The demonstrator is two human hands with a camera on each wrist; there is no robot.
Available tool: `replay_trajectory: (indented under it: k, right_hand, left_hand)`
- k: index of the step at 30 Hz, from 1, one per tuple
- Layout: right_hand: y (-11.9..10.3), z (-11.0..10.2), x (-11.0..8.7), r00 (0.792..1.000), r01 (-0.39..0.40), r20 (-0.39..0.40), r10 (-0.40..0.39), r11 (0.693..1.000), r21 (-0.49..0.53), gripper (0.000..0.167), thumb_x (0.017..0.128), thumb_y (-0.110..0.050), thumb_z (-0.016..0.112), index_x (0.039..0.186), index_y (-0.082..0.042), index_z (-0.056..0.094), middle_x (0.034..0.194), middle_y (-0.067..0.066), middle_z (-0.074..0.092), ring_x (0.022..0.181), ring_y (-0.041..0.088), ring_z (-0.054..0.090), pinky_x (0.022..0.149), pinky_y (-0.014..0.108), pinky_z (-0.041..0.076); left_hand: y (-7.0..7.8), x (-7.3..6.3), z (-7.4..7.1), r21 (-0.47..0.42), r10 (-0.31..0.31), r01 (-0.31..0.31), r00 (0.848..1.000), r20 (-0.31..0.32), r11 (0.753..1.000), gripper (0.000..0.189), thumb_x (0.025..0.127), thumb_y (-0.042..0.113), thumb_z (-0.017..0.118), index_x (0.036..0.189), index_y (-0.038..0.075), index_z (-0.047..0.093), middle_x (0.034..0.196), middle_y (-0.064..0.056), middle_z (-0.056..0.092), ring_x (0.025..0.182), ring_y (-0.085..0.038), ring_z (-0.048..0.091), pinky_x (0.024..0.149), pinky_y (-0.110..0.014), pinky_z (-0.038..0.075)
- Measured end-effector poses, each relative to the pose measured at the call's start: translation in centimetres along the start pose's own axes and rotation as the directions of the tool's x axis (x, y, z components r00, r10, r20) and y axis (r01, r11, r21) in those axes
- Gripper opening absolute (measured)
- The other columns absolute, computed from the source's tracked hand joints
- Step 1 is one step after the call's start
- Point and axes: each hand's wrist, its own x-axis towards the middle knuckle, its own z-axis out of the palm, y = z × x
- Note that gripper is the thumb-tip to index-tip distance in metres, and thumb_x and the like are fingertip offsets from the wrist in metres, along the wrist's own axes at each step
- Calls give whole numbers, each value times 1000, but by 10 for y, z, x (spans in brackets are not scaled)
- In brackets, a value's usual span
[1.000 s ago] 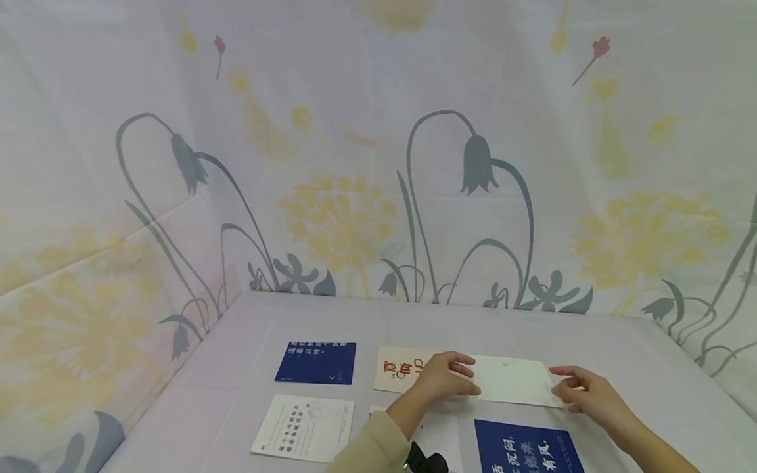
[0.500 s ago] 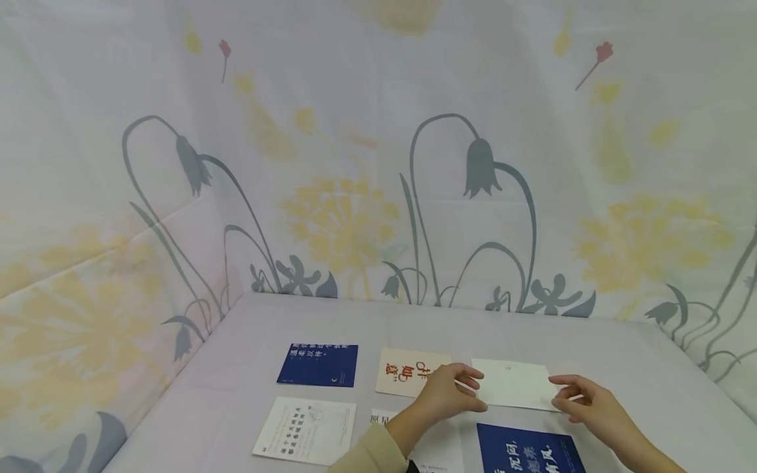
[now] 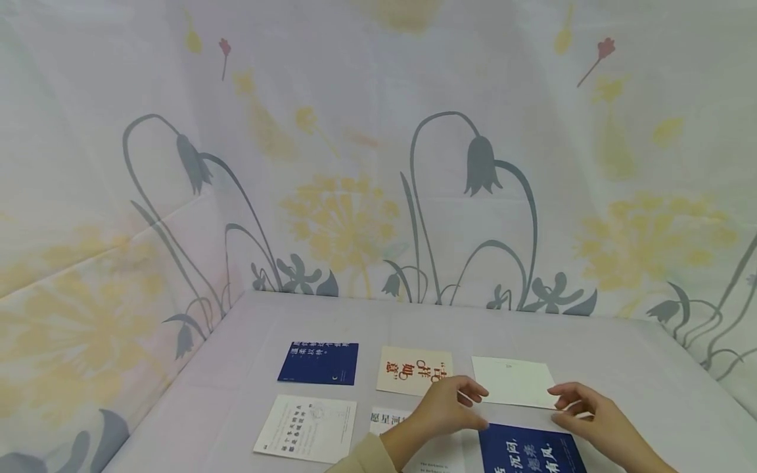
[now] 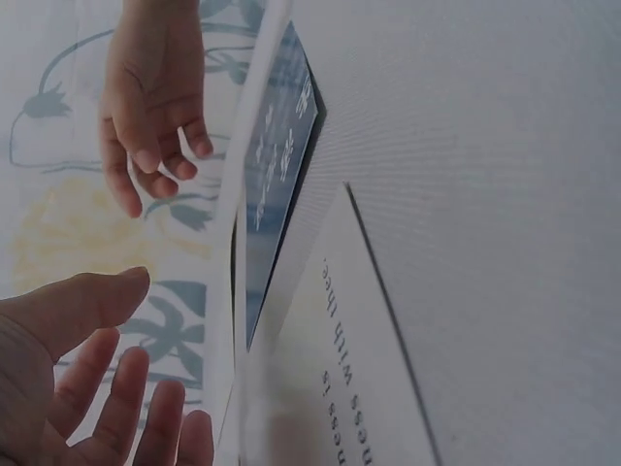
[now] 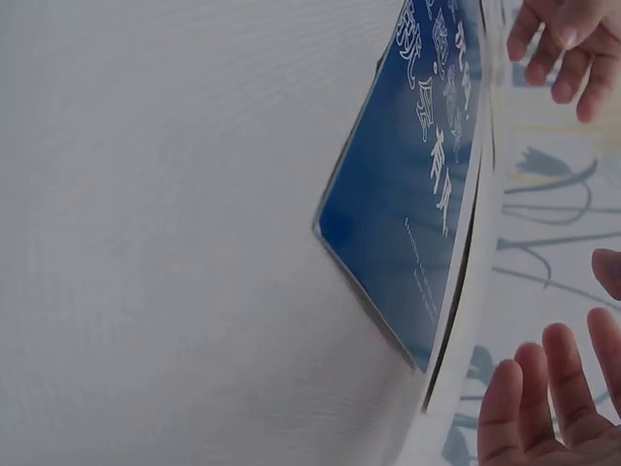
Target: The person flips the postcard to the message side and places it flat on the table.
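A pale, nearly blank postcard [image 3: 511, 381] lies flat at the back right of the table. My left hand [image 3: 440, 410] hovers beside its left front corner, above a white postcard with black text [image 3: 443, 456] that it partly covers. By the pale postcard's right front corner is my right hand [image 3: 597, 417], partly over a dark blue postcard with white characters [image 3: 529, 453]. Both hands have loosely bent fingers and spread thumbs, holding nothing. Both wrist views show gaps between the fingers and the cards below.
A cream postcard with red characters [image 3: 411, 371] lies left of the pale one. Further left are another blue postcard [image 3: 319, 364] and, in front of it, a white printed postcard [image 3: 307, 430]. Floral cloth [image 3: 367, 164] hangs behind the table.
Both hands have drawn back from the ends of the pale postcard toward the front. The pale postcard's left end and more of the cream postcard now show.
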Motion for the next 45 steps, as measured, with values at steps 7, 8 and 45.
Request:
replay_trajectory:
  k: [7, 8, 45]
  right_hand:
    - [4, 1, -7, 996, 30, 79, -28, 999, -19, 40, 83, -18, 70, 113, 3, 55, 95, 8, 56, 79, 12, 53, 66, 25, 50]
    - [4, 1, -8, 995, 31, 95, -29, 999, -22, 40, 83, -18, 70, 113, 3, 54, 97, 8, 56, 81, 14, 53, 67, 26, 50]
    - [68, 16, -14, 790, 607, 267, -552, 765, -215, 31, 72, -21, 77, 92, -36, 57, 116, 4, 52, 101, 4, 39, 64, 56, 45]
  left_hand:
    - [4, -9, -2, 204, 51, -68, 995, 83, 977, 34, 63, 15, 86, 94, 20, 70, 90, 17, 57, 87, -3, 53, 77, -20, 44]
    - [5, -10, -2, 249, 65, -87, 993, 97, 964, 35, 63, 18, 86, 94, 22, 70, 92, 17, 56, 89, -2, 52, 78, -21, 44]
    - [-6, -18, 7, 609, 160, -381, 909, 386, 695, 40, 68, 49, 77, 104, 34, 67, 114, 11, 51, 118, -13, 38, 99, -35, 33]
